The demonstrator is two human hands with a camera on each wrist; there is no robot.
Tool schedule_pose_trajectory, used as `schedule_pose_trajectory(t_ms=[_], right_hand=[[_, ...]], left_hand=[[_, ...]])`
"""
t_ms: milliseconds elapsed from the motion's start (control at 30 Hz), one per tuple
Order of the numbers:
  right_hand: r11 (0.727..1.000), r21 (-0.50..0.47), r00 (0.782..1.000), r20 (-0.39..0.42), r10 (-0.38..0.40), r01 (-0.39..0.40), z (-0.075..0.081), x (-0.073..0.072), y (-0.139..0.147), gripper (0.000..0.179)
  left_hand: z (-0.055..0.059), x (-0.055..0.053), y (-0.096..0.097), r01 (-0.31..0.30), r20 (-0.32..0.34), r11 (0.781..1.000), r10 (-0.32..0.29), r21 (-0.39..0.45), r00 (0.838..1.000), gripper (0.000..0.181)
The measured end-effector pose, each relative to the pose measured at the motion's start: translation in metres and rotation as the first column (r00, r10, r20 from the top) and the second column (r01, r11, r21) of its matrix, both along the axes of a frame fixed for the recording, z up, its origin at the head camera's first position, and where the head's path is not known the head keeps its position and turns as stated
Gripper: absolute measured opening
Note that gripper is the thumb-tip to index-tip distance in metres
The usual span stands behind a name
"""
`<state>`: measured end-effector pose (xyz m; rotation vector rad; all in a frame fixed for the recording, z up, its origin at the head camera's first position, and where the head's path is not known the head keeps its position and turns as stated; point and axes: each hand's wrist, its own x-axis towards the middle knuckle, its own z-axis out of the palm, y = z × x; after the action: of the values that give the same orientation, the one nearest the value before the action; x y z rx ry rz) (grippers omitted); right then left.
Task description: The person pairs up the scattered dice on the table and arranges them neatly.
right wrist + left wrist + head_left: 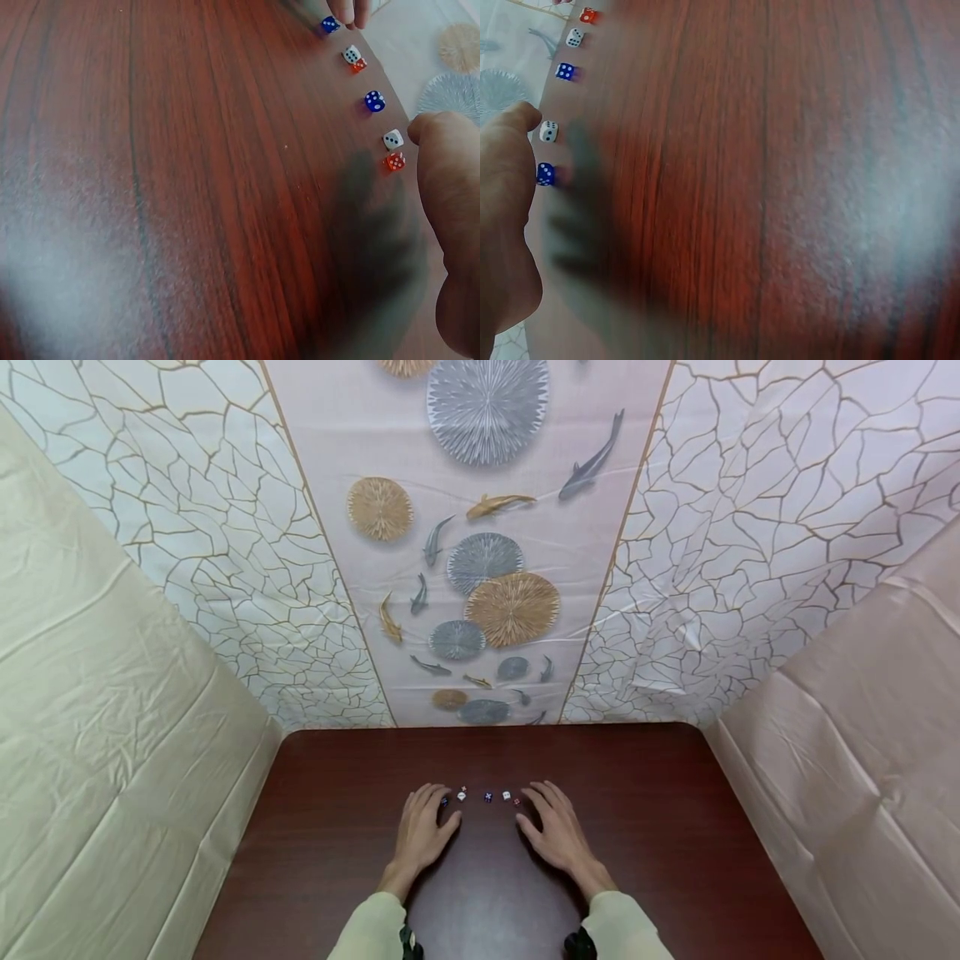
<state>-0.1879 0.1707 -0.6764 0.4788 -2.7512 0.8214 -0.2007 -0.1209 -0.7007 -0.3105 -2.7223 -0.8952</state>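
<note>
Several small dice lie in a loose row on the table between my two hands. My left hand is at the left end of the row, fingers relaxed, with a blue die and a white die closest to it. A red die sits just behind that white one. Mid-row is another blue die. At the right end, my right hand lies with loosely bent fingers beside a second white die and a second red die. Neither hand holds anything.
The dark reddish-brown wooden table has a bright glare near its front. A patterned cloth with fish and round leaf shapes hangs beyond its far edge. Pale padded panels slope along both sides.
</note>
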Motion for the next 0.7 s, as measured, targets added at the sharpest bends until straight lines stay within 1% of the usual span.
schedule_pose_trajectory(t_ms=[67,167,267,433,700], right_hand=[[1.000,-0.008,1.000,-0.008,0.007,-0.007,-0.001,-0.002,-0.001,0.051],[1.000,-0.015,1.000,-0.027,0.014,-0.015,-0.003,-0.005,-0.004,0.049],[1.000,-0.021,1.000,-0.021,0.017,-0.018,-0.004,-0.008,-0.005,0.048],[0.999,-0.033,1.000,-0.014,0.016,-0.016,-0.005,-0.012,-0.007,0.047],[0.998,-0.062,1.000,0.000,0.018,-0.018,-0.005,-0.015,-0.011,0.044]], left_hand=[[0.000,-0.002,0.002,-0.005,0.002,1.000,0.005,0.000,1.000,0.046],[-0.002,-0.005,0.004,-0.012,-0.024,1.000,0.012,0.000,1.000,0.041],[-0.004,-0.007,0.006,-0.015,-0.046,1.000,0.015,-0.001,0.999,0.038],[-0.005,-0.011,0.008,-0.020,-0.063,1.000,0.019,-0.013,0.998,0.033],[-0.008,-0.017,0.012,-0.031,-0.100,0.999,0.027,-0.032,0.995,0.032]])
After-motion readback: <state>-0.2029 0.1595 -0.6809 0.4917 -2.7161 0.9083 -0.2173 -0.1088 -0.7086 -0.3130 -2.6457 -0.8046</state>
